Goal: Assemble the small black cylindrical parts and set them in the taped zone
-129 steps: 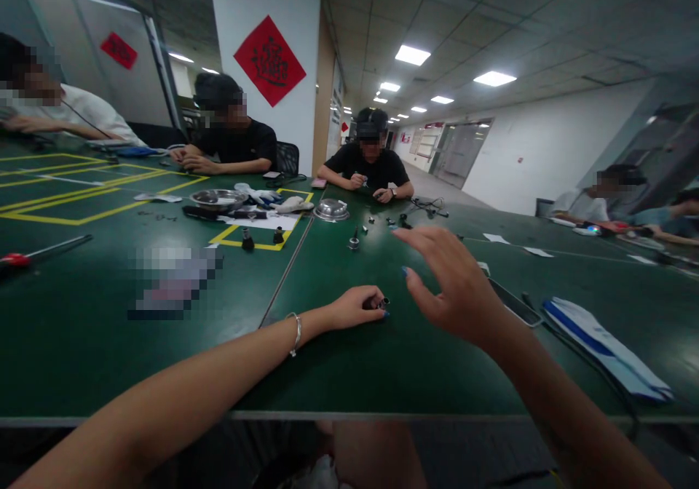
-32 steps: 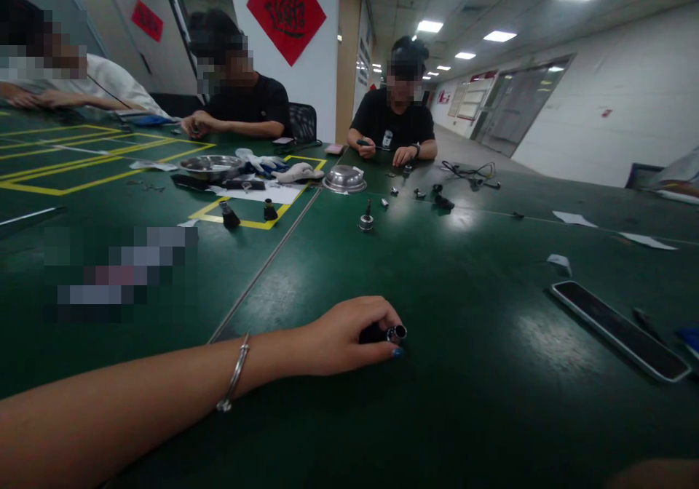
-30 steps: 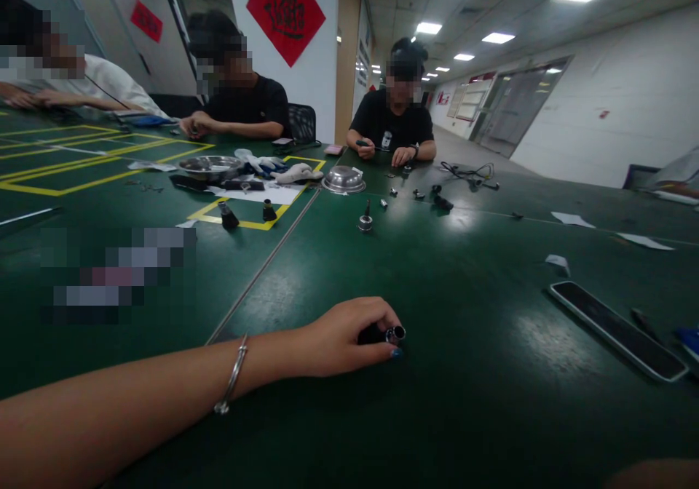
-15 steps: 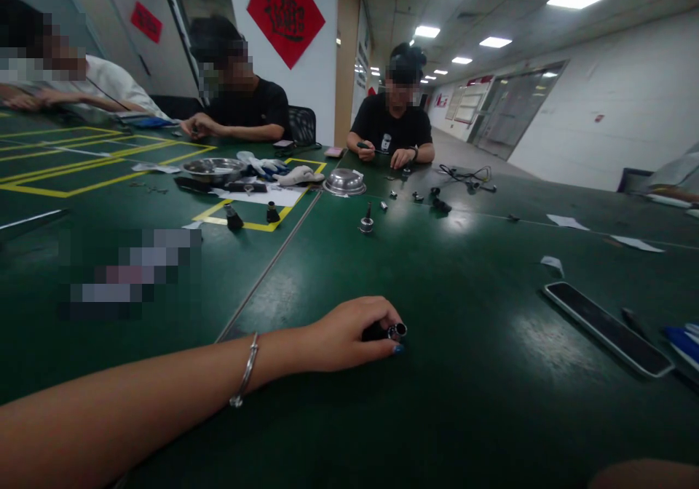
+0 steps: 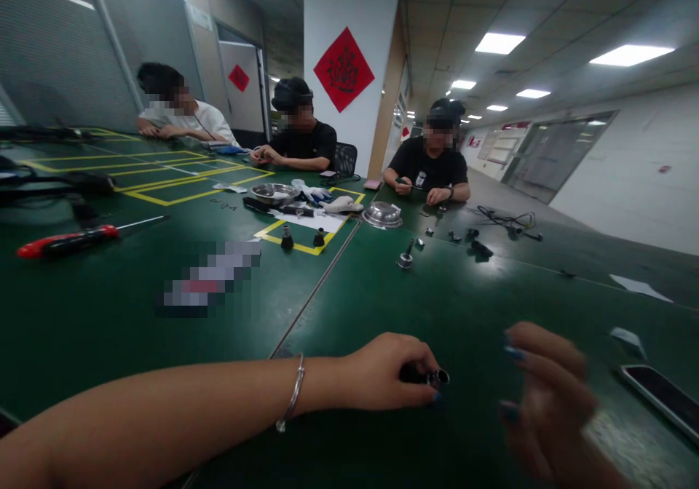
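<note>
My left hand (image 5: 385, 376), with a bracelet at the wrist, rests on the green table (image 5: 349, 445). Its fingers close round a small black part with a shiny metal tube end (image 5: 442, 377), whose open end points right. Most of that part is hidden in the palm, so its kind cannot be made out. To the right, my right hand (image 5: 557, 402) is raised over the table, slightly blurred. Its thumb and fingers are apart, and nothing shows between them.
Ahead stand a metal part with an upright stem (image 5: 405, 259) and two black conical pieces (image 5: 287, 238). An upturned steel bowl (image 5: 382, 214) and a steel dish (image 5: 276, 193) are farther back. A screwdriver (image 5: 81, 240) lies left, a phone (image 5: 663, 398) right. Several people sit across the table.
My right hand has come up into view from the lower right edge. The view has swung left and up, bringing in the screwdriver. My left hand keeps its hold on the black part.
</note>
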A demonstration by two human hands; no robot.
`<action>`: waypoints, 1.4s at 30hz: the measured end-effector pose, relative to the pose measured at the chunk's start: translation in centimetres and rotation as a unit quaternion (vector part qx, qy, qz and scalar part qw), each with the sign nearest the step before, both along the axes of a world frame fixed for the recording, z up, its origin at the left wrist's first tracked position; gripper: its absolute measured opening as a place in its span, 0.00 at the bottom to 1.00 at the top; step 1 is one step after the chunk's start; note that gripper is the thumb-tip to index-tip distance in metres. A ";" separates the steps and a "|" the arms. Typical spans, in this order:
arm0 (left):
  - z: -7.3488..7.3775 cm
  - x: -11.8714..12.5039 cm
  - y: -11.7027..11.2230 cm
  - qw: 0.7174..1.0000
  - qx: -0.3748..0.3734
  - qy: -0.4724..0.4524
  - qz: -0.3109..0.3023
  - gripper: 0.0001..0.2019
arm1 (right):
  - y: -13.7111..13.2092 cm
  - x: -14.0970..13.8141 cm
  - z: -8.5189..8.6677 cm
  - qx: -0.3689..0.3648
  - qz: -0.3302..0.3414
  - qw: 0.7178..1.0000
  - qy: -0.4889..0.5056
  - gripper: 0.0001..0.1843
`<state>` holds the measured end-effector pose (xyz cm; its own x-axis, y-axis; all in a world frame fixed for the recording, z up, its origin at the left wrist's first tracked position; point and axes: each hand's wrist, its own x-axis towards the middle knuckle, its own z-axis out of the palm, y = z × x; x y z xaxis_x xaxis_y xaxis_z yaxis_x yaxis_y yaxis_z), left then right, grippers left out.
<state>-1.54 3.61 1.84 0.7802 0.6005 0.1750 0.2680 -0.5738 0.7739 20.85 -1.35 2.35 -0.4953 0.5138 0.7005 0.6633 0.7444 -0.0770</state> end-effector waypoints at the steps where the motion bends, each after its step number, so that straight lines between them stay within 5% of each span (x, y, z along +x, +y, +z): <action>1: -0.1 0.0 0.0 1.000 0.005 -0.005 0.000 0.09 | 0.8 -0.7 0.2 0.014 0.014 1.000 0.008 0.14; 5: -0.5 0.0 0.1 0.999 0.043 -0.006 0.013 0.08 | 1.6 -3.1 1.0 -0.054 0.103 0.990 -0.074 0.15; 13: -0.2 -0.1 -0.1 0.999 0.051 0.005 -0.002 0.07 | 0.7 -3.6 0.3 -0.074 0.123 0.986 -0.086 0.17; 26: -0.2 0.2 -0.6 0.999 0.032 -0.007 -0.016 0.07 | 0.7 -3.9 -0.1 -0.080 0.066 0.994 -0.047 0.09; 42: -0.1 0.7 -0.3 1.000 0.010 0.014 0.024 0.03 | 1.5 -3.5 0.6 -0.096 0.077 0.986 -0.115 0.09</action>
